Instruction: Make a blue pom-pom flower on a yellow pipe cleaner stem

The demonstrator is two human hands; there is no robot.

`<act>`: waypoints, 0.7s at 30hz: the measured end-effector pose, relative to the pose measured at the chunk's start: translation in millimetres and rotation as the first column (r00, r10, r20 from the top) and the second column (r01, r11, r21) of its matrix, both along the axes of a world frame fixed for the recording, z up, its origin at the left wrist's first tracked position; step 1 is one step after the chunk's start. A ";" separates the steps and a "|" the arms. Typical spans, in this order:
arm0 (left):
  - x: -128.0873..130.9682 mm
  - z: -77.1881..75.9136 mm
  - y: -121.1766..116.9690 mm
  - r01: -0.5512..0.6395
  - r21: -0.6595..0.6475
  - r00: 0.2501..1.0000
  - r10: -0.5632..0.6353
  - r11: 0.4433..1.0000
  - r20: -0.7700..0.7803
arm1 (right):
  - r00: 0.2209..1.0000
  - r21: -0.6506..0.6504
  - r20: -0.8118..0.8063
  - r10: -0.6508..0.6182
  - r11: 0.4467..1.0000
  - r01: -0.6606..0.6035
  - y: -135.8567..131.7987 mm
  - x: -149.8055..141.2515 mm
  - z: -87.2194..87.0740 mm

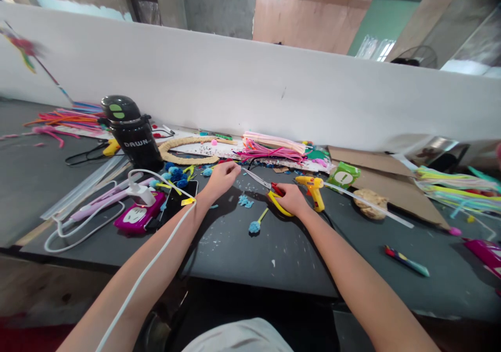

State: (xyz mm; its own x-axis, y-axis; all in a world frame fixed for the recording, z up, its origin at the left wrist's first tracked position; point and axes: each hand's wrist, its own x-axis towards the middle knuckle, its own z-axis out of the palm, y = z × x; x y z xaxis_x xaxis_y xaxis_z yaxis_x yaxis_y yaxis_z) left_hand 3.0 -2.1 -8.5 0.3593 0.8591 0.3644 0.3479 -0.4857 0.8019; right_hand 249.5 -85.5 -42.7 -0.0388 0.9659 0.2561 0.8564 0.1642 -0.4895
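My right hand (291, 199) is wrapped round needle-nose pliers (256, 179) with yellow and red handles. Their long metal jaws point left, toward my left hand (225, 177). The fingers of that hand are pinched together just beside the jaw tips; whatever they hold, if anything, is too small to make out. Below the pliers, a fuzzy blue ball on a yellow-green stem (255, 227) lies on the grey table (235, 258). Small light-blue fluffy bits (246, 201) are scattered between my hands.
A yellow glue gun (313, 190) with a long glue stick lies right of my right hand. A black bottle (131, 138), a magenta power bank (141, 216) and a phone (178, 201) sit left. A white cable (144, 274) crosses my left forearm. Pipe cleaners (274, 147) lie behind.
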 end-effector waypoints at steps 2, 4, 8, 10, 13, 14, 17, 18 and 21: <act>0.0 0.6 -0.5 0.001 -0.003 1.000 -0.001 1.000 -0.001 | 1.000 -0.002 0.004 -0.003 1.000 0.003 0.5 0.0 -0.3; 0.2 1.2 -0.7 0.002 -0.007 1.000 -0.002 1.000 -0.002 | 1.000 -0.002 0.007 -0.007 1.000 0.007 0.9 -0.1 -0.5; 0.4 2.1 -1.1 -0.001 -0.011 1.000 0.001 1.000 -0.001 | 1.000 -0.003 0.004 -0.009 1.000 0.009 1.2 -0.4 -0.5; 0.3 2.6 -1.2 0.003 -0.013 1.000 -0.003 1.000 -0.001 | 1.000 -0.002 -0.002 -0.009 1.000 0.009 1.1 -0.6 -0.5; 0.0 3.3 -1.1 0.011 -0.037 1.000 -0.011 0.999 0.000 | 1.000 0.004 -0.012 -0.017 1.000 0.017 0.9 -1.3 -0.2; -0.1 3.4 -0.9 0.006 -0.044 1.000 -0.005 0.999 0.007 | 1.000 0.008 -0.016 -0.019 1.000 0.019 0.7 -1.5 -0.1; -0.7 2.7 0.1 -0.002 -0.035 1.000 0.003 0.999 0.017 | 1.000 0.023 -0.022 -0.014 1.000 0.014 0.0 -1.8 -0.2; -1.0 2.2 0.5 -0.001 -0.031 1.000 0.002 1.000 0.019 | 1.000 0.026 -0.022 -0.010 1.000 0.011 -0.2 -1.6 -0.4; -1.5 0.7 1.6 0.003 -0.027 1.000 -0.003 1.000 0.015 | 1.000 0.024 -0.027 0.002 1.000 -0.001 -0.2 -1.0 -1.9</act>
